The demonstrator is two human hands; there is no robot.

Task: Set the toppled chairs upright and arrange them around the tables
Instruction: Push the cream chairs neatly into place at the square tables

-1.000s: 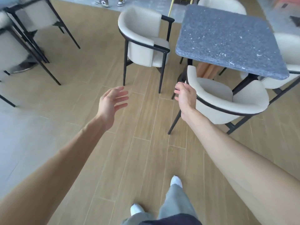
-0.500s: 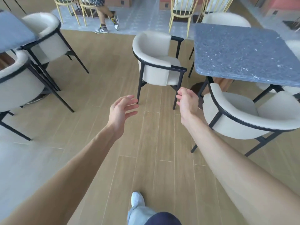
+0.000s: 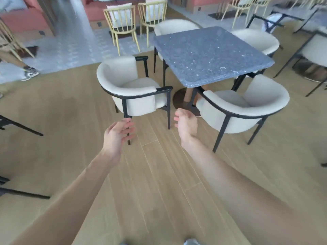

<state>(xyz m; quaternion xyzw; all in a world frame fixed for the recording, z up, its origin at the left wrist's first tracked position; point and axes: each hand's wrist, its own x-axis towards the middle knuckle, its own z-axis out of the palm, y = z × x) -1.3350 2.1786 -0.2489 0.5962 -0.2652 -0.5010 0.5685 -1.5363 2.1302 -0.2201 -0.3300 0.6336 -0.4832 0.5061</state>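
So the landmark here is the square blue-grey speckled stone-top desk [image 3: 208,55], standing on a wood-plank floor [image 3: 159,183]. Four cream upholstered tub chairs with thin black metal frames sit around it, all upright on their legs. The near-left chair [image 3: 131,89] is just beside the desk's left edge, with its open side turned toward the desk and its curved back toward the camera's left. The near-right chair [image 3: 244,106] sits at the desk's near corner, partly tucked under the top, back curving toward the camera. Two more of the same kind are on the desk's far side: the far-left chair [image 3: 174,26] and the far-right chair [image 3: 256,39], both mostly hidden behind the top.

Both bare arms reach out in front, toward the gap between the two near chairs. The left hand [image 3: 117,134] is relaxed with fingers spread loosely, holding nothing; it overlaps the front leg of the near-left chair in the view, though I think it's just in front of it rather than touching, as the frame is a bit blurry there. The right hand [image 3: 185,122] is also loose and empty, hovering just short of the near-right chair.

Beyond the desk, two pale yellow spindle-back chairs [image 3: 136,20] stand on grey patterned tile.
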